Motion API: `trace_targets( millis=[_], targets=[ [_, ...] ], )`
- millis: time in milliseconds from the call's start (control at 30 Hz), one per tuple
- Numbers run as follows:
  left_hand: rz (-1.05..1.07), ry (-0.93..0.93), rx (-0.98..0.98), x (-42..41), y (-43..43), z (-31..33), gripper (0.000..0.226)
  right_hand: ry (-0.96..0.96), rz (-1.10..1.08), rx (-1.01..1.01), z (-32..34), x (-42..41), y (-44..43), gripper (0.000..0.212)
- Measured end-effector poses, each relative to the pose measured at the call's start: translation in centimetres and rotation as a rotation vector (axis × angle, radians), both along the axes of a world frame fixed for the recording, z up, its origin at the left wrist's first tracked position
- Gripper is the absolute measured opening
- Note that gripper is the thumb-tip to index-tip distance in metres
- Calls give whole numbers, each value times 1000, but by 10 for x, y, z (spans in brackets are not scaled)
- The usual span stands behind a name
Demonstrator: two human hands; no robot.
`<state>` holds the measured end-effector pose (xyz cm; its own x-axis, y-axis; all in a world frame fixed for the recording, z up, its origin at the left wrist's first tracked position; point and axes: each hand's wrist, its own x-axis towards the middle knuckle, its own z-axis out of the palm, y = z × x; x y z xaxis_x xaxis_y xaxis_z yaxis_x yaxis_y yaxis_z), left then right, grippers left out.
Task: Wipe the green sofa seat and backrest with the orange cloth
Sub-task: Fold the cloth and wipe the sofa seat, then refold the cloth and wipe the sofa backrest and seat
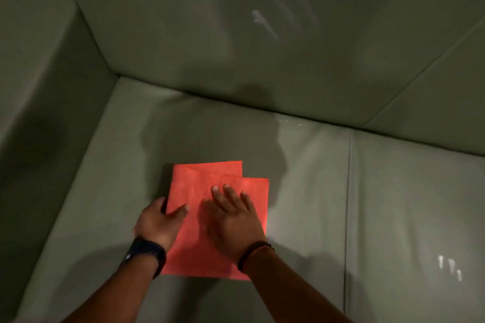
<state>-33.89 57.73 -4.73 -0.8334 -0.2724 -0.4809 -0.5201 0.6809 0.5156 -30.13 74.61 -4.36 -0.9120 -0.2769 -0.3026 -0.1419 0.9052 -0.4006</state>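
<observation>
Forearms enter from the near edge of the seat, the left one carrying a dark watch (146,251) at the wrist and the right one a thin wristband (256,249). Both hands rest on the orange cloth (207,244), which lies folded and flat on the left seat cushion (110,191) of the green sofa, near the cushion's front edge. The left hand (157,220) grips the cloth's left edge, thumb on top and fingers curled under or beside the fold; it is closed on the cloth. The right hand (231,217) lies palm down on the cloth's right half, fingers spread wide and flat, holding nothing. Two offset layers of the fold show at the cloth's far edge, beyond the fingertips. A seam (349,191) to the right of the cloth separates this cushion from the next. The armrest (39,86) rises at the left. Farthest back, the backrest (183,34) shows pale streak marks (278,8).
</observation>
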Motion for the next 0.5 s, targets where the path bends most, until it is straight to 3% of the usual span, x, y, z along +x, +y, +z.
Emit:
trace_targets(
  millis=[67,133,200,267,400,500],
  targets=[
    [-56,90,59,-4,8,18,16,24,-63,-103,13,-10,5,69],
    [-229,248,86,-8,25,44,20,105,-170,-183,33,-21,10,86],
    [-494,402,61,-15,51,73,29,250,-268,-188,56,-35,23,74],
    [-668,495,47,-27,74,100,20,382,-329,-135,76,-50,42,58],
    [-687,605,131,-81,95,145,28,541,-355,-98,118,-90,87,22],
    [-759,625,79,-126,90,167,34,575,-329,-123,159,-122,115,23]
  ],
)
